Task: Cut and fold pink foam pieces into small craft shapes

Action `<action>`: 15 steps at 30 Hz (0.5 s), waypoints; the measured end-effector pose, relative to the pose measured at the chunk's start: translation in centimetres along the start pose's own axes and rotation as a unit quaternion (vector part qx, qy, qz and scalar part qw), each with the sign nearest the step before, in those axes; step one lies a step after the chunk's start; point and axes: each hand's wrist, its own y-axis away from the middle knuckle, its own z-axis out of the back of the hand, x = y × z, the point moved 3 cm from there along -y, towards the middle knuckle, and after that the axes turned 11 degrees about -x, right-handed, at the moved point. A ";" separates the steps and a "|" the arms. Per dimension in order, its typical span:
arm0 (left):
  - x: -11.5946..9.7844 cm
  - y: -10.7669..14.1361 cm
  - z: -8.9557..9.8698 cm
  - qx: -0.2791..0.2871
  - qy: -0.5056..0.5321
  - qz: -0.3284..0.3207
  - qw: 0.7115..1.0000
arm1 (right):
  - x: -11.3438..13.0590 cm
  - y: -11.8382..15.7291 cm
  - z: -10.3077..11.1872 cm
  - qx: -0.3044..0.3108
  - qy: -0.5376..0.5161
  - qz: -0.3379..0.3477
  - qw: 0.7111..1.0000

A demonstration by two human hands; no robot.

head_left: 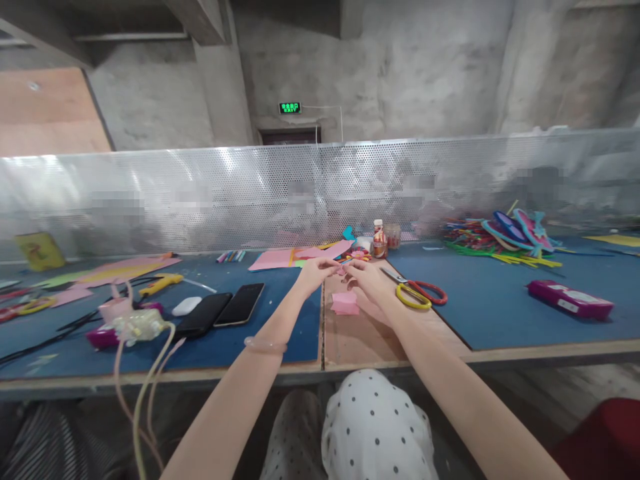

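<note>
My left hand (319,272) and my right hand (363,277) meet over the bare wooden strip of the table, fingertips pinched close together. Between them shows a small bit of pink paper (341,271), mostly covered by the fingers. Just below the hands lies a small stack of pink paper pieces (345,303) on the wood. Scissors (414,293) with one yellow and one red handle loop rest right of my right hand, blades pointing toward the back. Behind my left hand are larger pink paper sheets (273,259).
Left on the blue mat are two phones (240,305), a white case (187,305), a yellow glue gun (161,285) and a power adapter with cables (137,327). A bottle (379,239) stands at the back. Rightward lie pipe cleaners (470,237) and a purple box-like device (569,299). A perforated metal screen (225,200) runs behind.
</note>
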 end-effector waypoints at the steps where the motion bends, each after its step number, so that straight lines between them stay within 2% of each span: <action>1: 0.1 0.0 0.0 0.001 -0.001 -0.001 1.000 | 0.0 0.0 0.0 0.002 -0.004 -0.003 1.000; 15: 0.1 0.0 -0.1 0.015 -0.021 -0.011 1.000 | -0.1 0.1 0.2 0.030 -0.051 -0.085 0.995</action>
